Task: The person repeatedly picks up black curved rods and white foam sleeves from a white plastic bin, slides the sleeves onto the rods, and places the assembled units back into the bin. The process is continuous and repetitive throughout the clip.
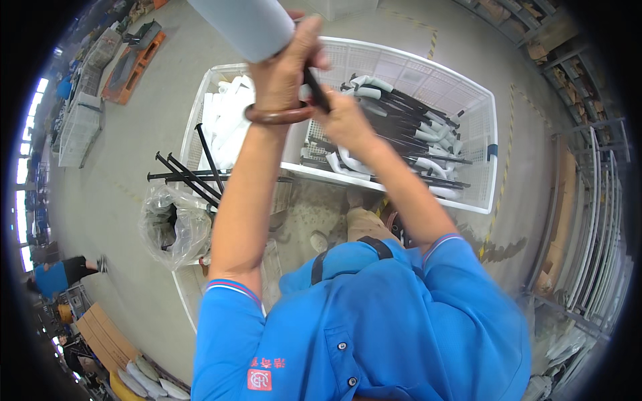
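Note:
My left hand (pixel 284 67), with a brown bangle at the wrist, is raised over the crate with its fingers wrapped round a pale white tube (pixel 251 23). The tube looks large, close to the camera. A black rod (pixel 316 90) slants down from beneath that hand. My right hand (pixel 342 117) is closed round the rod's lower part, a little blurred. Whether the rod runs inside the tube is hidden by my left hand. Below, black rods with white sleeves (pixel 401 127) fill the crate's right part, and loose white tubes (pixel 227 117) its left part.
The white crate (pixel 493 144) has mesh walls. Several bare black rods (pixel 189 175) stick out left of it, above a clear plastic bag (pixel 175 230). An orange pallet (pixel 132 73) lies at far left. Metal racks (pixel 595 220) stand along the right. Another person (pixel 57 275) is at lower left.

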The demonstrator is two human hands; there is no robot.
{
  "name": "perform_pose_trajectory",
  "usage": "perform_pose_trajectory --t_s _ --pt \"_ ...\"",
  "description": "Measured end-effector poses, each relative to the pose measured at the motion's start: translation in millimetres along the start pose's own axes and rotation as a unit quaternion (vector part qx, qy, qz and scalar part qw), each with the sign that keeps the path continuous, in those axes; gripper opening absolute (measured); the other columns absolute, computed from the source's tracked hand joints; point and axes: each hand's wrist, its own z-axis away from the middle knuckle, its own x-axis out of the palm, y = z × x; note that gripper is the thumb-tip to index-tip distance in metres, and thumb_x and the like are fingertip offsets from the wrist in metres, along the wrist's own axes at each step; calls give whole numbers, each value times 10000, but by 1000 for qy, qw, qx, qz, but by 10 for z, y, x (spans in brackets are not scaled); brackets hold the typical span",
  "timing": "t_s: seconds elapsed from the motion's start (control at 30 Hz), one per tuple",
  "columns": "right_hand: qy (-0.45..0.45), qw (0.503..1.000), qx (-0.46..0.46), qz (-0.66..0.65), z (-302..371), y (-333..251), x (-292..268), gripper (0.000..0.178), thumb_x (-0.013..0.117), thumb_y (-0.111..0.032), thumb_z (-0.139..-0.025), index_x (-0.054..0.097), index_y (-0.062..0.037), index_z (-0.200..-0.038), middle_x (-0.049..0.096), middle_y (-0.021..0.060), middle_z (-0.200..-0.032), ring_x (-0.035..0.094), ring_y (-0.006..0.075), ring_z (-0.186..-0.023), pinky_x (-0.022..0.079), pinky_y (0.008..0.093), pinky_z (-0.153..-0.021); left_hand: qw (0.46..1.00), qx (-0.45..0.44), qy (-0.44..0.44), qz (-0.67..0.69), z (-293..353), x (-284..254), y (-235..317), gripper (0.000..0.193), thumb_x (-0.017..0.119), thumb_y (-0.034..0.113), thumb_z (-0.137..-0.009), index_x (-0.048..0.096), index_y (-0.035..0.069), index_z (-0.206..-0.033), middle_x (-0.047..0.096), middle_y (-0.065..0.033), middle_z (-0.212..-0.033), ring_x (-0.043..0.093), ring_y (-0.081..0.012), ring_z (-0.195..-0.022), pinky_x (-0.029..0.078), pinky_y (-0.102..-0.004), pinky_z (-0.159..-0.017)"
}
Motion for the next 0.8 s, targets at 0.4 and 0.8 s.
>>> perform_pose_trajectory --t_s 0.4,0.8 --pt "-292 809 221 459 1750 3657 -2005 355 637 -440 -874 593 -88 -895 676 148 -753 666 360 -704 522 472 -614 719 -620 294 -107 4373 -2609 -1741 201 606 74 -898 521 124 -724 488 6 -630 492 -127 -519 376 -283 -427" --pt "-341 874 -24 345 1032 3727 -140 273 584 -21 -780 624 -71 -1045 645 120 -898 625 314 -869 469 406 -780 514 -729 437 -114 5777 -2235 -1567 46 613 131 -902 621 89 -919 620 -55 -776 628 -176 -609 435 -286 -437"
